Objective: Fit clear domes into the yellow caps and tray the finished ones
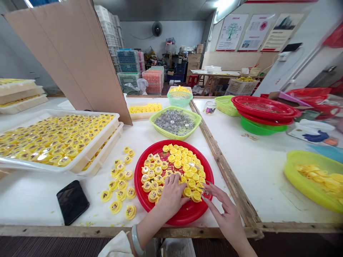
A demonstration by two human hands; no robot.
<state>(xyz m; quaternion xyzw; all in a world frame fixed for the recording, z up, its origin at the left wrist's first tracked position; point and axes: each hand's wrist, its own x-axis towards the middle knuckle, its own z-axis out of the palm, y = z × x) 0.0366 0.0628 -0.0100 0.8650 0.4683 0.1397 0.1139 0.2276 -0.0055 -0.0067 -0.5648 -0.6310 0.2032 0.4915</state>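
A round red tray (142, 200) holds many small yellow plastic pieces. Those on its left carry printed pictures, while the pieces (197, 195) on its right show plain ribbed tops. My left hand (173, 194), with a ring and a pale bangle, reaches over the tray's middle. Its fingers curl down among the yellow pieces, and what the tips hold is hidden. At the tray's right rim, my right hand (225, 208) pinches a small clear cover (206, 192) with a printed picture between thumb and fingertips. It is close to the ribbed pieces.
Loose pictured pieces (121, 194) and a black phone (72, 202) lie left of the tray. Behind it stands a green basket (175, 135) of clear parts. Stacked white trays (80, 167) and a cardboard sheet (69, 53) are left; a wooden strip (222, 160) runs along the right.
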